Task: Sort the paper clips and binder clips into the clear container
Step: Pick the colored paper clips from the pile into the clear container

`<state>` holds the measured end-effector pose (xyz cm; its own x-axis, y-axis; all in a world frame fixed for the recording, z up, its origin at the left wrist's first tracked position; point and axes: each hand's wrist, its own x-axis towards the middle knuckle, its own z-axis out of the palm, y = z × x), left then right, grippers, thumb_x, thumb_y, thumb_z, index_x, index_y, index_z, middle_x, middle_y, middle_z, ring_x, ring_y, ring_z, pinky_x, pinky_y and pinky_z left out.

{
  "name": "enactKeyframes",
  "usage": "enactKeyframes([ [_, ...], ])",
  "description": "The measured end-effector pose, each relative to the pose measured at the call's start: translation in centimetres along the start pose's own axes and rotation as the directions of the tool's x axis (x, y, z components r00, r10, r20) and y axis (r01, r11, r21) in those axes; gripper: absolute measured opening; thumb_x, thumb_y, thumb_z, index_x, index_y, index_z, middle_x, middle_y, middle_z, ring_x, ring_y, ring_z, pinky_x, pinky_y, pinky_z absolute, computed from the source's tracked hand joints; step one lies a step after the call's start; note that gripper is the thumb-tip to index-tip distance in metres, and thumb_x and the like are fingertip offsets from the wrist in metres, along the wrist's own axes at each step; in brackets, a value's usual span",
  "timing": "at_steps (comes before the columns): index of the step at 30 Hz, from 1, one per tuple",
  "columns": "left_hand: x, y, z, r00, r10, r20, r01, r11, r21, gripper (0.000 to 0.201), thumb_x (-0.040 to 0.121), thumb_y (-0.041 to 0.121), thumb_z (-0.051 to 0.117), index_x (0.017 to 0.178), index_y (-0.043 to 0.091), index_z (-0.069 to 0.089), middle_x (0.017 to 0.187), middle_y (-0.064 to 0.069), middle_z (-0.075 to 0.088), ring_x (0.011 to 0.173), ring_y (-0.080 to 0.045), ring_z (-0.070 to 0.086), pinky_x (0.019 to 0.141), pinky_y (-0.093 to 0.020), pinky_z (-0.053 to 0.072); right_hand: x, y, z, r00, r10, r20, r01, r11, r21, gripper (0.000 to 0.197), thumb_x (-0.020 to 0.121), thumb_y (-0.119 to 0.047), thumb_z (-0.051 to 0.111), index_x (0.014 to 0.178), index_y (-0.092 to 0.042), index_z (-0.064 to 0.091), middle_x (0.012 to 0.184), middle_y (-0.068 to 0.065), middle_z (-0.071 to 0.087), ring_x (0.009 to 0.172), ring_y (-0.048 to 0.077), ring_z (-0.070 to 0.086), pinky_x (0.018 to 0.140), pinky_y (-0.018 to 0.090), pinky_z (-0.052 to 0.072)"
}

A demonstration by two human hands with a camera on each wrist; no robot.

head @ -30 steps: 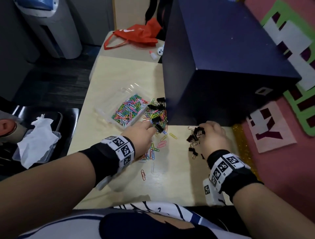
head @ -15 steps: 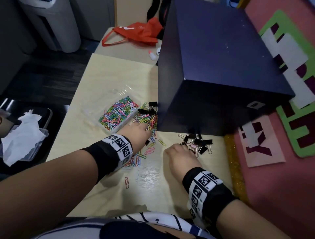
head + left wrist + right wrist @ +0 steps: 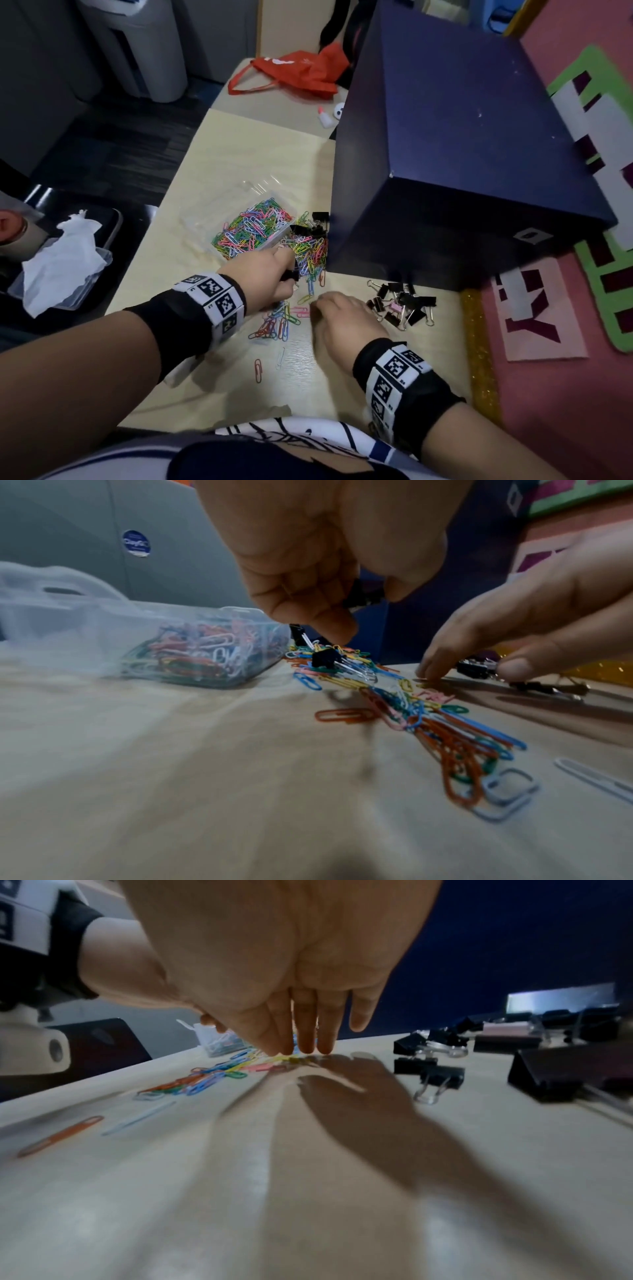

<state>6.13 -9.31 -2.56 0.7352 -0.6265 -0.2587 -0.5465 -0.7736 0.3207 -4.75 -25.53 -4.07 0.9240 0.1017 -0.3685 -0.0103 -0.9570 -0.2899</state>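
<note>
A clear container (image 3: 274, 200) (image 3: 103, 631) holds colourful paper clips. Beside it lies a mixed pile (image 3: 312, 247) of paper clips and black binder clips. My left hand (image 3: 290, 274) (image 3: 363, 607) hovers just in front of that pile and pinches a black binder clip (image 3: 364, 595). Loose paper clips (image 3: 279, 320) (image 3: 205, 1079) lie nearer me. My right hand (image 3: 315, 305) (image 3: 301, 1049) has straight fingers, tips pressing on those clips. A heap of black binder clips (image 3: 406, 305) (image 3: 441, 1076) lies to its right.
A large dark blue box (image 3: 462, 154) stands at the back right, close against both piles. A red bag (image 3: 294, 73) lies on the far table. Left of the table, a tissue (image 3: 65, 253) sits in a plastic tub. Two single paper clips (image 3: 269, 363) lie near me.
My right hand left the binder clip heap and moved left onto the loose paper clips, fingers now straight. My left hand stayed by the mixed pile with a black clip in it.
</note>
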Motion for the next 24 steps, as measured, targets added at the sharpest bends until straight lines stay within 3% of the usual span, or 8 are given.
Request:
enactKeyframes([
  [4, -0.3, -0.4, -0.2, 0.998, -0.029, -0.05, 0.027, 0.998, -0.056, 0.027, 0.095, 0.034, 0.046, 0.111, 0.013, 0.052, 0.1, -0.008, 0.063, 0.087, -0.028, 0.059, 0.068, -0.032, 0.043, 1.0, 1.2, -1.4, 0.993, 0.078, -0.092, -0.072, 0.995, 0.066, 0.039, 0.094, -0.017, 0.044, 0.132, -0.022, 0.047, 0.132, 0.001, 0.044, 0.123, 0.021, 0.043, 0.106, 0.034, 0.035],
  [9, -0.2, 0.7, -0.1, 0.992, 0.12, -0.048, -0.127, 0.973, -0.195, 0.025, 0.096, 0.033, 0.05, 0.116, 0.018, 0.056, 0.102, -0.004, 0.067, 0.095, -0.023, 0.061, 0.076, -0.028, 0.042, 1.5, 1.1, -1.9, 0.976, 0.07, -0.205, -0.02, 0.971, 0.236, 0.041, 0.091, -0.035, 0.059, 0.129, -0.021, 0.056, 0.115, -0.001, 0.051, 0.102, 0.015, 0.054, 0.091, 0.027, 0.044],
  [13, 0.2, 2.1, 0.6, 0.985, 0.168, -0.032, -0.17, 0.957, -0.235, 0.025, 0.095, 0.031, 0.052, 0.117, 0.019, 0.056, 0.093, -0.005, 0.069, 0.089, -0.023, 0.061, 0.067, -0.024, 0.033, 1.0, 1.0, -1.7, 0.972, 0.093, -0.216, -0.031, 0.962, 0.272, 0.02, 0.09, -0.029, 0.062, 0.099, -0.012, 0.067, 0.093, 0.002, 0.055, 0.084, 0.017, 0.054, 0.078, 0.029, 0.043],
  [16, 0.7, 1.8, 1.1, 0.988, 0.146, -0.04, -0.152, 0.952, -0.268, 0.028, 0.094, 0.032, 0.054, 0.119, 0.02, 0.053, 0.099, 0.0, 0.068, 0.094, -0.022, 0.062, 0.075, -0.024, 0.041, 0.3, 1.7, -2.2, 0.954, 0.191, -0.229, -0.128, 0.956, 0.263, 0.012, 0.09, -0.029, 0.059, 0.085, -0.019, 0.061, 0.086, -0.005, 0.05, 0.077, 0.013, 0.049, 0.07, 0.027, 0.038],
  [19, 1.8, 0.3, 1.8, 0.993, 0.077, -0.085, -0.083, 0.993, -0.079, 0.032, 0.092, 0.023, 0.052, 0.124, 0.016, 0.051, 0.117, -0.008, 0.056, 0.111, -0.026, 0.054, 0.093, -0.036, 0.046, -0.4, 3.1, -2.9, 0.884, 0.411, -0.225, -0.342, 0.894, 0.288, 0.012, 0.092, -0.033, 0.051, 0.09, -0.023, 0.055, 0.094, -0.005, 0.048, 0.079, 0.014, 0.051, 0.07, 0.027, 0.038],
  [22, 2.4, -0.6, 2.3, 0.999, 0.022, -0.038, -0.02, 0.998, 0.059, 0.033, 0.088, 0.007, 0.049, 0.121, 0.013, 0.051, 0.114, -0.012, 0.052, 0.107, -0.029, 0.054, 0.09, -0.038, 0.049, -0.8, 4.0, -2.8, 0.748, 0.641, -0.173, -0.545, 0.741, 0.392, 0.025, 0.093, -0.034, 0.051, 0.112, -0.018, 0.049, 0.117, 0.002, 0.046, 0.094, 0.022, 0.054, 0.079, 0.031, 0.044],
  [24, 2.4, -0.8, 2.4, 1.0, 0.007, 0.005, -0.008, 0.997, 0.082, 0.03, 0.089, 0.006, 0.048, 0.118, 0.014, 0.05, 0.111, -0.01, 0.054, 0.099, -0.026, 0.056, 0.082, -0.035, 0.05, -0.8, 4.1, -2.4, 0.706, 0.689, -0.167, -0.575, 0.694, 0.433, 0.034, 0.092, -0.03, 0.054, 0.121, -0.013, 0.044, 0.128, 0.007, 0.043, 0.103, 0.026, 0.055, 0.082, 0.032, 0.044],
])
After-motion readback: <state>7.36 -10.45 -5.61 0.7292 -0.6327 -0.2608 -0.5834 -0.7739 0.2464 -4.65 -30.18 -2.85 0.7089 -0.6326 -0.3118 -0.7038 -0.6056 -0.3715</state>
